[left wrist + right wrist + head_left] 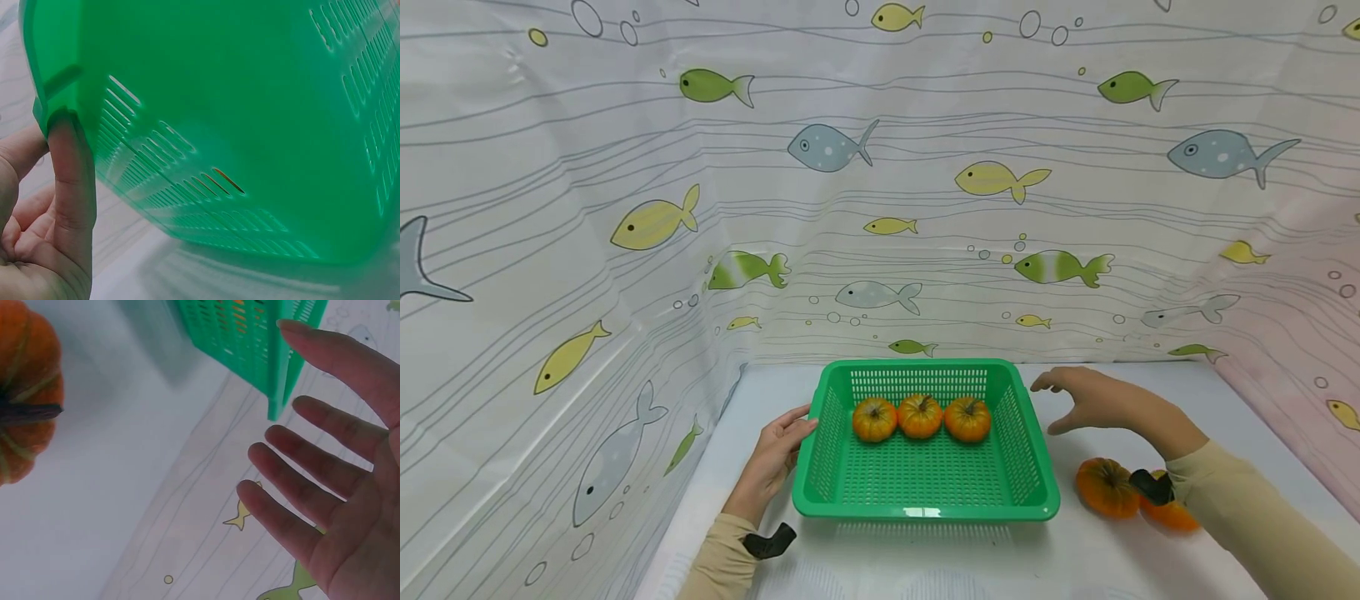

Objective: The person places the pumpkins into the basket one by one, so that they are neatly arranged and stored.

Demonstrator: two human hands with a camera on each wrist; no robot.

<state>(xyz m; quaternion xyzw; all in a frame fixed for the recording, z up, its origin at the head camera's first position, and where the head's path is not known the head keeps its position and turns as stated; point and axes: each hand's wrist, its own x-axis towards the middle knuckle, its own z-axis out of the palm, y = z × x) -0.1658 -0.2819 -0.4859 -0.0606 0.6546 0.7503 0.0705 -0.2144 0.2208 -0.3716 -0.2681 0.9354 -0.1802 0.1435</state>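
A green plastic basket [925, 512] with slotted sides stands on the table in the head view. Three small orange pumpkins sit in a row inside it: a left one [874, 419], a middle one [920, 416] and a right one [967, 419]. At the basket's left side my left hand [772, 454] grips the rim; the left wrist view shows its fingers hooked under the rim [62, 94]. Beyond the right rim my right hand [1101, 400] hovers with fingers spread, holding nothing. In the right wrist view its fingers [300, 481] stand apart from the basket's corner.
Two more pumpkins lie on the table right of the basket, a nearer-to-basket one [1107, 488] and another [1172, 508] partly hidden by the right wrist. A fish-printed curtain [925, 192] walls the table at the back and both sides.
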